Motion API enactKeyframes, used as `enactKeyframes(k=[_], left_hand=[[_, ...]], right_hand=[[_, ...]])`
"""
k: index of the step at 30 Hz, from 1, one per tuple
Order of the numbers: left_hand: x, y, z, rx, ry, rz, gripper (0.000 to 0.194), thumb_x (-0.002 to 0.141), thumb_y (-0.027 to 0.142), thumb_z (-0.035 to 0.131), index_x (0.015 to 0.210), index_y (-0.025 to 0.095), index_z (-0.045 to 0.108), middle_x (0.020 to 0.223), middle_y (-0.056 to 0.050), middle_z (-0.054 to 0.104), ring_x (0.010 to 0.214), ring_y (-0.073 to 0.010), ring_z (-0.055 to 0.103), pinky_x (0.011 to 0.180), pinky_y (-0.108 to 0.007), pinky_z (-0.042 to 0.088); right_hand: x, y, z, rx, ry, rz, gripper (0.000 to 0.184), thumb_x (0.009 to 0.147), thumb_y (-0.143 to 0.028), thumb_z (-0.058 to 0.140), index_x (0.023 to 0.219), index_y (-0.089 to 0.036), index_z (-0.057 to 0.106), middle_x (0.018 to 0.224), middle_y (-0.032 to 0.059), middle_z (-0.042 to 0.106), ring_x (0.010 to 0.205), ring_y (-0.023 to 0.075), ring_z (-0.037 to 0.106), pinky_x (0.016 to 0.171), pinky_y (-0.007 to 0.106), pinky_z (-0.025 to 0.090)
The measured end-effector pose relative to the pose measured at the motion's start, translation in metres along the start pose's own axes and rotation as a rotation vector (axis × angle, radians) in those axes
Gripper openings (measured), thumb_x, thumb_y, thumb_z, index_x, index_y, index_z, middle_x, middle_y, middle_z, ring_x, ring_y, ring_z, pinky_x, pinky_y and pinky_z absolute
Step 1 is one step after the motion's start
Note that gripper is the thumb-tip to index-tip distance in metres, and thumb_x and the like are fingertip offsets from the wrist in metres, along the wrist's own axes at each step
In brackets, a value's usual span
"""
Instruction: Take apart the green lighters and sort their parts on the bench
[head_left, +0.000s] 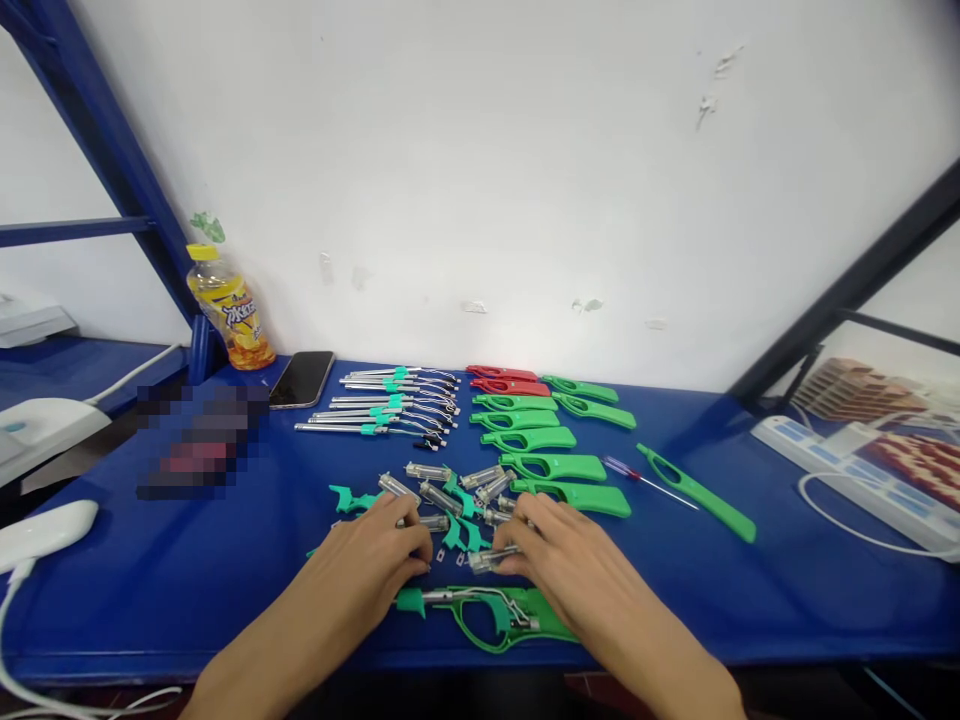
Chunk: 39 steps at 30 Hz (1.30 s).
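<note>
Cartridge (484, 561) at fingertips (508, 566) of right hand (559, 550)

We cannot make out a pixelated object (199, 442) on the table (247, 540); the right hand (556, 550) hides part of a green handle (549, 615), and the left edge crops a white device (49, 532).

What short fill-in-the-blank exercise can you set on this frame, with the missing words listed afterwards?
1. The casing nearest the camera is ____ in colour.
2. The person's ____ hand is the nearer one to the screwdriver.
3. The drink bottle at the back has a ____ cap.
4. The tabletop is coloured ____.

Missing words: green; right; yellow; blue.
</note>
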<state>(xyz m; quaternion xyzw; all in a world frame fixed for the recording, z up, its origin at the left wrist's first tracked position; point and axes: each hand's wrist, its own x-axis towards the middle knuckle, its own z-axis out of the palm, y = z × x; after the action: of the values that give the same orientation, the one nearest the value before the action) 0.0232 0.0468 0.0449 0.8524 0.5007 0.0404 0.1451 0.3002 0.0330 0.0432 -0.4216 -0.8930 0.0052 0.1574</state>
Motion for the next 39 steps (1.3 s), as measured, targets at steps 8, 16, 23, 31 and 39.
enactKeyframes(k=[8, 16, 23, 31, 39], left_hand=[[-0.002, -0.007, 0.012, -0.014, 0.099, 0.070, 0.027, 0.102, 0.011, 0.059, 0.101, 0.028, 0.079, 0.113, -0.003, 0.073, 0.094, -0.0208, 0.075, 0.071, -0.026, 0.047], [0.001, -0.006, 0.024, -0.004, 0.289, 0.163, 0.025, 0.100, 0.007, 0.056, 0.097, 0.025, 0.073, 0.104, -0.003, 0.073, 0.088, -0.0211, 0.072, 0.060, -0.025, 0.040], [0.003, -0.003, 0.019, -0.080, 0.453, 0.283, 0.023, 0.102, 0.009, 0.060, 0.098, 0.026, 0.073, 0.088, 0.003, 0.078, 0.082, -0.0197, 0.077, 0.069, -0.025, 0.053], [-0.005, 0.010, -0.001, -0.258, 0.722, 0.369, 0.020, 0.113, 0.021, 0.057, 0.110, 0.030, 0.075, 0.101, 0.003, 0.082, 0.090, -0.0148, 0.079, 0.082, -0.022, 0.062], [-0.013, 0.021, -0.014, -0.374, 0.833, 0.373, 0.018, 0.111, 0.022, 0.062, 0.107, 0.033, 0.076, 0.096, 0.006, 0.082, 0.079, -0.0116, 0.079, 0.072, -0.018, 0.061]], right_hand=[[-0.012, 0.007, -0.049, 0.033, 0.204, 0.114, 0.011, 0.118, -0.026, 0.054, 0.118, -0.027, 0.065, 0.111, 0.0038, 0.082, 0.099, 0.0252, 0.079, 0.085, 0.039, 0.059], [-0.021, 0.004, -0.034, 0.018, 0.327, 0.149, 0.035, 0.117, -0.028, 0.057, 0.152, -0.030, 0.053, 0.115, 0.0034, 0.082, 0.103, 0.0275, 0.078, 0.091, 0.044, 0.058], [-0.014, 0.004, -0.029, 0.023, 0.272, 0.130, 0.039, 0.112, -0.019, 0.065, 0.150, -0.026, 0.061, 0.111, 0.0042, 0.080, 0.101, 0.0293, 0.075, 0.091, 0.050, 0.058], [-0.006, -0.016, -0.025, 0.046, 0.285, 0.141, 0.018, 0.112, -0.019, 0.064, 0.126, -0.026, 0.073, 0.110, 0.0032, 0.079, 0.100, 0.0274, 0.075, 0.091, 0.047, 0.055], [0.000, -0.043, -0.030, 0.179, 0.314, 0.099, 0.015, 0.110, -0.021, 0.064, 0.115, -0.025, 0.078, 0.092, 0.0001, 0.079, 0.082, 0.0223, 0.071, 0.086, 0.041, 0.051]])
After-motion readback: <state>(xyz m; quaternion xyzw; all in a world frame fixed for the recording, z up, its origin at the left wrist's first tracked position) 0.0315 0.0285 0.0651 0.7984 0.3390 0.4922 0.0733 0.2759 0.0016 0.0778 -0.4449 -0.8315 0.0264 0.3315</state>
